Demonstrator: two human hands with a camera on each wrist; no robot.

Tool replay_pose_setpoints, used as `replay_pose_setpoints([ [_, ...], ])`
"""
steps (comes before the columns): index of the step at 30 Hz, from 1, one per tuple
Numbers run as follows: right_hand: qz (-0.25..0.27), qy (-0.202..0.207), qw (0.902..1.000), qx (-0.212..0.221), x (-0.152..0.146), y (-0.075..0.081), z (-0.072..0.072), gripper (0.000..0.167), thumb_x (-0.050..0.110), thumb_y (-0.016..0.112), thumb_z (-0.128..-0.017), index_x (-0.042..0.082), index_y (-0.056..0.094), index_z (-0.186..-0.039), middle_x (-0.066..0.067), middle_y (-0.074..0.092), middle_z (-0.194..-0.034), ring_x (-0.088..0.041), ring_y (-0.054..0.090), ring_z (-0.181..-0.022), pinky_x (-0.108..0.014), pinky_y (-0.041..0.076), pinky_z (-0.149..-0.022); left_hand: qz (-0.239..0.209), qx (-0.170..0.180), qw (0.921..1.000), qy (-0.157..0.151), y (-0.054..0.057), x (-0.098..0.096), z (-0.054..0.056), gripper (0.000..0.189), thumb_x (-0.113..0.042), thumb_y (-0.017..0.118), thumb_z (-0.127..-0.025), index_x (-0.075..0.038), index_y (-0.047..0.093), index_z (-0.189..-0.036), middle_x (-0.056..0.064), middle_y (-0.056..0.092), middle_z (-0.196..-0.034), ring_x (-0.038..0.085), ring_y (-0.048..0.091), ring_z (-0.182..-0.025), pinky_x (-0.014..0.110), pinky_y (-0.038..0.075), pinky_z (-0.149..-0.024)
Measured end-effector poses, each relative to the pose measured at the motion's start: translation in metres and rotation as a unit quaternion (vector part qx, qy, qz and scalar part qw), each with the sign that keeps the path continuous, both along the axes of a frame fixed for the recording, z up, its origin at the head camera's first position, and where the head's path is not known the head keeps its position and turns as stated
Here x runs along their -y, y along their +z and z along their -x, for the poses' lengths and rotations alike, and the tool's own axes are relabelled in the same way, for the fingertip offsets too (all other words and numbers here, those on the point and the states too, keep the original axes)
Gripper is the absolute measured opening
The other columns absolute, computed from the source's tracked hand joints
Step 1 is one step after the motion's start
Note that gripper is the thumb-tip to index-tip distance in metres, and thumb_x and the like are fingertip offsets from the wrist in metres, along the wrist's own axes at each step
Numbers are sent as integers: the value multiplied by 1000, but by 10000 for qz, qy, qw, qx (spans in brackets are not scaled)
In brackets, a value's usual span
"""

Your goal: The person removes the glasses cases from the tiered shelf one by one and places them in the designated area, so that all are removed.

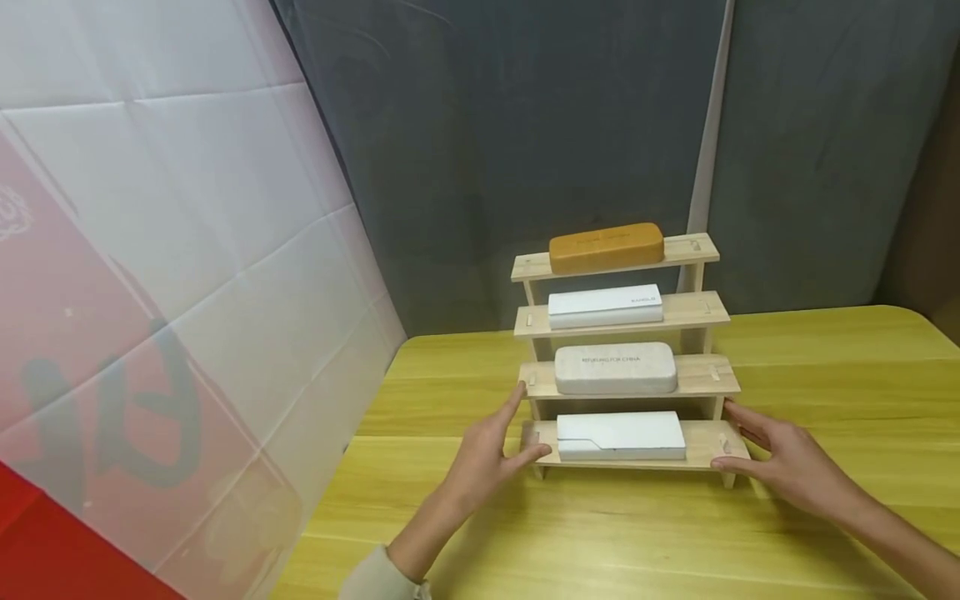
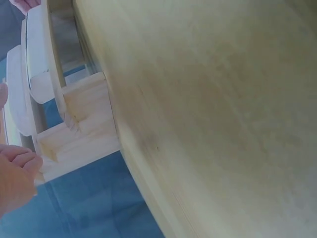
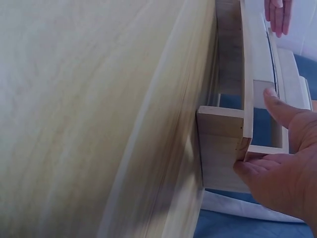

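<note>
A pale wooden tiered display stand stands on the table, with one case on each step. On top lies an orange-brown glasses case. Below it come a white flap case, a cream rounded case and, lowest, another white flap case. My left hand holds the stand's left side, thumb by the bottom step and fingers along the side. At the opposite end, my right hand grips the lowest step, its thumb on top. The right wrist view shows its other fingers curled by the side panel.
Yellow wood-grain table extends in front of the stand and to both sides. A dark grey curtain hangs close behind it. Printed white sheeting slopes along the left, with a red patch at the lower corner.
</note>
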State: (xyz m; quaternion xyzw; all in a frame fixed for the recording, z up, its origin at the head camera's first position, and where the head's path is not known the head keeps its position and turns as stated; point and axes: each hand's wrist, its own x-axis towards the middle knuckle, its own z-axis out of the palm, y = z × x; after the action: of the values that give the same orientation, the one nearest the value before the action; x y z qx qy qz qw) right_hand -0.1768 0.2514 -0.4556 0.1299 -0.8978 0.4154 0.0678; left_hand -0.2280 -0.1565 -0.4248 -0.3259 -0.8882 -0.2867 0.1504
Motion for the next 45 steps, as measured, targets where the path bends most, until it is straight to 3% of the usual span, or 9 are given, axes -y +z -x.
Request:
replay_pose_setpoints([
  [2, -98, -52, 9999, 4, 1, -1, 0, 91, 24, 89, -89, -20, 40, -151, -42, 47, -148, -58, 54, -130, -44, 56, -100, 73, -18, 10000, -6, 0, -1, -1, 94, -33, 85, -93, 1, 34, -164, 23, 67, -138, 9, 57, -65, 37, 60, -95],
  [6, -210, -135, 9997, 5, 2, -3, 0, 90, 25, 89, -89, -20, 41, -150, -41, 48, -147, -58, 55, -129, -61, 49, -100, 158, -46, 9999, -27, -1, -4, -3, 94, -35, 84, -93, 0, 35, -164, 22, 74, -118, -4, 20, -51, 25, 54, -69],
  [11, -256, -143, 9996, -52, 2, -5, 1, 91, 25, 90, -87, -21, 42, -149, -42, 49, -146, -58, 57, -127, -60, 50, -98, 67, -43, 9999, -109, -2, -7, -5, 94, -35, 85, -93, -1, 34, -164, 25, 59, -148, -6, 19, -49, 25, 54, -71],
  [18, -277, -113, 9995, -50, 2, -7, 1, 91, 26, 90, -87, -21, 43, -149, -42, 49, -147, -58, 57, -127, -61, 51, -98, 135, -16, 9996, -231, -8, -10, -7, 92, -34, 83, -94, 2, 35, -163, 17, 71, -91, -5, 26, -51, 25, 53, -71],
  [24, -345, -114, 9993, -122, 1, -9, 0, 91, 26, 93, -83, -20, 46, -147, -41, 51, -145, -58, 57, -126, -63, 51, -98, 78, 3, 9998, -206, -9, -12, -7, 91, -35, 82, -95, 2, 35, -163, 5, 58, -73, -3, 28, -53, 26, 53, -72],
  [28, -381, -142, 9991, -147, 1, -10, 0, 91, 26, 94, -82, -20, 47, -146, -42, 52, -143, -58, 58, -125, -63, 52, -97, 78, -8, 9997, -224, -10, -13, -8, 88, -32, 83, -95, 1, 38, -162, 19, 76, -115, 4, 53, -61, 32, 61, -89],
  [31, -400, -159, 9990, -131, 1, -10, 1, 91, 26, 93, -83, -20, 48, -146, -42, 52, -143, -59, 58, -125, -63, 52, -97, 102, 75, 9995, -301, -11, -16, -8, 86, -31, 84, -94, 1, 40, -161, 23, 62, -143, 21, 76, -91, 39, 59, -100],
  [34, -417, -180, 9989, -140, 1, -10, 1, 90, 27, 93, -82, -20, 48, -145, -42, 52, -143, -59, 57, -125, -63, 51, -97, 160, 244, 9990, -332, -12, -19, -6, 87, -32, 84, -93, 0, 41, -161, 22, 65, -141, 31, 73, -114, 40, 58, -101],
  [45, -562, -206, 9980, -191, 1, -9, 1, 91, 29, 94, -82, -19, 50, -145, -40, 54, -143, -59, 54, -129, -68, 49, -98, 214, 1243, 9918, -214, -17, -30, 0, 86, -28, 85, -93, -1, 41, -161, 19, 55, -154, 32, 56, -140, 47, 47, -115],
])
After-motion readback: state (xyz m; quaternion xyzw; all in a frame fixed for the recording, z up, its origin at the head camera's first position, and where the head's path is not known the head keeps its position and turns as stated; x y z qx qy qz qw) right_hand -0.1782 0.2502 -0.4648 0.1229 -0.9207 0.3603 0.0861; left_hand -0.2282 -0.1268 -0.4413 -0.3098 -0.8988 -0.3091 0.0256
